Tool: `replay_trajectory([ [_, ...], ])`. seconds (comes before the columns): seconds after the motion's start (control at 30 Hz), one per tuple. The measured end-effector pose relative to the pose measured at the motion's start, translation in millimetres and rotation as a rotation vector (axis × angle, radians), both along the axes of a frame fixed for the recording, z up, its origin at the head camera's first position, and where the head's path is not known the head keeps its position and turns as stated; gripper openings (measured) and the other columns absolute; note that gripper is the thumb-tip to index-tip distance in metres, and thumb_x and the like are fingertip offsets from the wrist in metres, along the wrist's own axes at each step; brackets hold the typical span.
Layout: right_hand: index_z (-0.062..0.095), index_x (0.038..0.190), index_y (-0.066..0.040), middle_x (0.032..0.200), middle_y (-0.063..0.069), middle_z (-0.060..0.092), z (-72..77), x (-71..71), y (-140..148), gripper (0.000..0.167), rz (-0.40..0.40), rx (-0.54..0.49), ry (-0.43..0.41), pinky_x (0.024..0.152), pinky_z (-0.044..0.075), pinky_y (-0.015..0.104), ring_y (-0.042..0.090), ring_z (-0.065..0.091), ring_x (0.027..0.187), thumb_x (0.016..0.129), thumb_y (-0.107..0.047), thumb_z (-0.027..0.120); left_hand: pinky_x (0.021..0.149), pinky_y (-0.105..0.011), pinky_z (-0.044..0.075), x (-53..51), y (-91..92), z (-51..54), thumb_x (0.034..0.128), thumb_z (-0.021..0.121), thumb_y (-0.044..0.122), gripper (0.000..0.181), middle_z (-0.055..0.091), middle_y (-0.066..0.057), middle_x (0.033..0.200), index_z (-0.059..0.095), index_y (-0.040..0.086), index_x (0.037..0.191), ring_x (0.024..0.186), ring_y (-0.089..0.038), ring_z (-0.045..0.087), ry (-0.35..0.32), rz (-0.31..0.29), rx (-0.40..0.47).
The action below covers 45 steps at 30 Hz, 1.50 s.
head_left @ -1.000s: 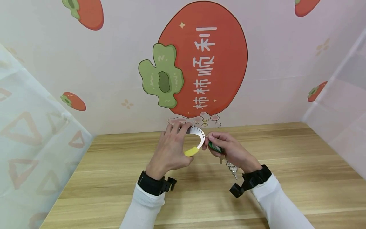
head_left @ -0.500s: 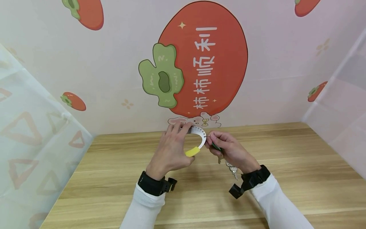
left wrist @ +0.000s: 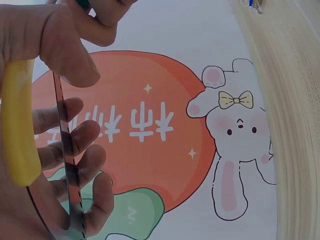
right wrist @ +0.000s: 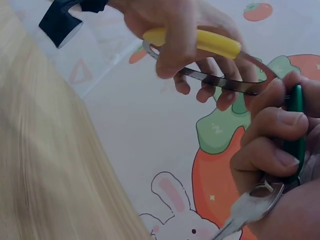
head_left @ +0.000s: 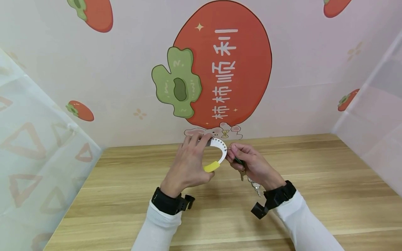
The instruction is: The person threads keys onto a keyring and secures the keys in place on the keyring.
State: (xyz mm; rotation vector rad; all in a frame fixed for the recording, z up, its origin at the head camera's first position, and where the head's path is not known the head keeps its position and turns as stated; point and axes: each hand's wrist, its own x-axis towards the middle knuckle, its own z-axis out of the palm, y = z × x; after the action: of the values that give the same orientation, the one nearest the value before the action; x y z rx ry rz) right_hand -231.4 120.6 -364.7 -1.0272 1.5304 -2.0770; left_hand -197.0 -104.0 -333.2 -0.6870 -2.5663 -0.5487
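Note:
My left hand (head_left: pixel 187 164) holds a flat metal hoop (head_left: pixel 223 155) with a row of small holes and a yellow grip (head_left: pixel 211 166). In the left wrist view its thumb lies near the yellow grip (left wrist: pixel 20 125) and the fingers reach behind the perforated band (left wrist: pixel 70 160). Close to the hoop's right side, my right hand (head_left: pixel 255 164) pinches a green key tag (right wrist: pixel 295 135). A thin wire loop (head_left: pixel 228 149) runs between its fingertips and a hole in the hoop; whether it passes through cannot be told. Silver keys (head_left: pixel 255 185) hang below that hand.
Both hands are above a wood-grain table (head_left: pixel 125 195). Behind stands a pale backdrop (head_left: pixel 125 69) printed with a large persimmon and a rabbit. A white patterned side panel (head_left: pixel 37 157) borders the table at left. Black straps (head_left: pixel 166 201) with cameras circle both wrists.
My right hand has turned slightly, so the green tag shows more edge-on and less of it is visible. The hoop has shifted a little to the right. Both hands keep their holds.

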Motion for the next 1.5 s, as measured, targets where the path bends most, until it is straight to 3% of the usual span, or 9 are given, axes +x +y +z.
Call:
replay_trajectory([
  [0.5,0.052,0.084,-0.005,0.078,0.002,0.045,15.4,4.6,3.6,0.032,-0.055,0.217,-0.167,0.055,0.026,0.023,0.010,0.033,0.054,0.110,-0.020,0.041,0.083,-0.051,0.048,-1.5,1.6,-2.0,0.0583,0.088,0.026,0.086,0.055,-0.008,0.123,0.055,0.014,0.137,0.115,-0.031,0.048,0.005,0.014,-0.064],
  [0.73,0.057,0.090,-0.006,0.083,0.004,0.052,14.6,5.0,2.2,0.031,-0.068,0.190,-0.200,0.057,0.033,0.021,0.009,0.038,0.057,0.109,-0.026,0.045,0.085,-0.053,0.048,-2.8,0.4,-3.2,0.0589,0.088,0.026,0.086,0.054,-0.009,0.127,0.055,0.013,0.137,0.120,-0.034,0.048,-0.003,0.026,-0.038],
  [0.83,0.061,0.094,-0.008,0.086,0.003,0.057,10.2,3.6,3.1,0.029,-0.057,0.140,-0.146,0.057,0.033,0.021,0.009,0.041,0.060,0.109,-0.027,0.045,0.086,-0.053,0.048,-3.4,-1.1,-3.4,0.0587,0.089,0.026,0.087,0.053,-0.008,0.129,0.055,0.014,0.137,0.122,-0.033,0.047,0.001,0.024,-0.014],
  [1.03,0.065,0.100,-0.010,0.090,0.001,0.062,0.8,-0.7,2.5,0.027,-0.053,0.043,0.060,0.052,0.021,0.032,0.014,0.037,0.060,0.110,-0.018,0.042,0.086,-0.050,0.048,-3.9,-3.0,-2.3,0.0591,0.089,0.024,0.087,0.051,-0.008,0.132,0.054,0.013,0.138,0.122,-0.030,0.047,0.007,-0.003,0.033],
  [1.3,0.061,0.102,-0.002,0.092,0.006,0.064,-3.0,-0.1,-0.8,0.023,-0.166,0.075,0.296,0.049,0.031,0.037,0.019,0.043,0.063,0.109,-0.011,0.041,0.088,-0.049,0.047,-3.8,-5.0,-1.0,0.0599,0.087,0.022,0.084,0.050,-0.006,0.131,0.054,0.014,0.137,0.121,-0.029,0.046,-0.019,-0.030,0.063],
  [1.5,0.056,0.097,0.002,0.085,0.011,0.055,-3.6,0.5,-5.0,0.021,-0.242,0.082,0.448,0.054,0.037,0.031,0.022,0.043,0.066,0.108,-0.004,0.039,0.087,-0.049,0.048,-3.5,-5.4,-0.7,0.0587,0.086,0.021,0.085,0.051,-0.005,0.128,0.054,0.015,0.137,0.120,-0.028,0.048,-0.015,-0.051,0.083],
])
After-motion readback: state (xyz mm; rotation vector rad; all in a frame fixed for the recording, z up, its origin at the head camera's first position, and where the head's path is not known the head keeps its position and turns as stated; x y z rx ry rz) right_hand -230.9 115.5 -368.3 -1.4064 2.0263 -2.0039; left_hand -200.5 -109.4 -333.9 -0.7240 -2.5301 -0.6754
